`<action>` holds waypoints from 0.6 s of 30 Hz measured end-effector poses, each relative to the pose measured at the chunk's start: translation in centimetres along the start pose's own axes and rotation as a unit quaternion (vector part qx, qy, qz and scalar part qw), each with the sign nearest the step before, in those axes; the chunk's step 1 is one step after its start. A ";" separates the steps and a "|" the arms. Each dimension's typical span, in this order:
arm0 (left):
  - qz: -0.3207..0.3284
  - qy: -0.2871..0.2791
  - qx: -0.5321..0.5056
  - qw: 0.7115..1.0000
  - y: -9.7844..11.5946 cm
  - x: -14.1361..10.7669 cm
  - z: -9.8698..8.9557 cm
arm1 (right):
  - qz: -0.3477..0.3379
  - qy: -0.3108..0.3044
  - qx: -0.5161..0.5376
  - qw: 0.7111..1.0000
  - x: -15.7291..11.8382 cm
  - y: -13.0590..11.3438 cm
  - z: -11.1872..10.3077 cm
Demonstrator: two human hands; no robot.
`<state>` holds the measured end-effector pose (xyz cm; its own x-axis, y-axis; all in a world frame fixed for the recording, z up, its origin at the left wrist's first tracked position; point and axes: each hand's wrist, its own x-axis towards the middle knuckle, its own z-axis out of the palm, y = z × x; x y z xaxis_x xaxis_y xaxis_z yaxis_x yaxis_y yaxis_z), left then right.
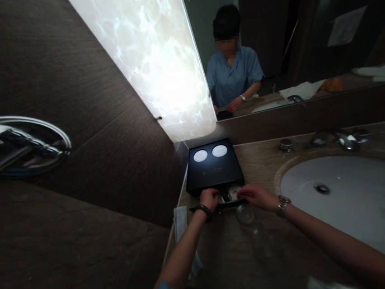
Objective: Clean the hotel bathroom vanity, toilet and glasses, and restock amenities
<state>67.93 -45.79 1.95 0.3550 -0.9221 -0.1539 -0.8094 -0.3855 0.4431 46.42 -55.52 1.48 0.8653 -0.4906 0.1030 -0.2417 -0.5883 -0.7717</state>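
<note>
A black box with two white round discs on its top stands in the counter corner. Its shallow drawer is pulled out at the front, and small pale items lie inside. My left hand, with a dark bracelet, is curled at the drawer's left end; its fingertips are partly hidden. At the right end, my right hand, wearing a metal watch, has its fingers bent together beside the pale items. What either hand grips is too small and dark to make out.
An upturned clear glass stands just in front of the drawer, with another glass nearer me. White paper packets lie left. A sink with a chrome faucet is right. A lit panel and mirror are above.
</note>
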 end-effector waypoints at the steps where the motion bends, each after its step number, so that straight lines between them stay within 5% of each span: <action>1: 0.001 -0.004 0.003 1.000 0.2 0.3 0.1 | 0.007 0.004 0.025 1.000 -0.2 0.1 0.0; 6: 0.020 -0.012 0.012 1.000 0.5 0.6 -0.1 | 0.016 0.034 0.084 0.996 -1.4 0.5 0.0; 13: 0.024 0.043 0.038 0.998 -1.0 -3.5 -1.0 | 0.047 0.079 0.039 0.995 -6.4 1.4 -2.2; 18: 0.057 0.041 0.066 0.995 -0.4 -5.6 0.1 | 0.044 0.103 -0.021 0.993 -10.2 -0.5 -0.2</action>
<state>66.20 -40.52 2.54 0.2904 -0.9563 -0.0344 -0.8989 -0.2849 0.3329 37.64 -50.29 0.92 0.7323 -0.6605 0.1659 -0.3351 -0.5616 -0.7566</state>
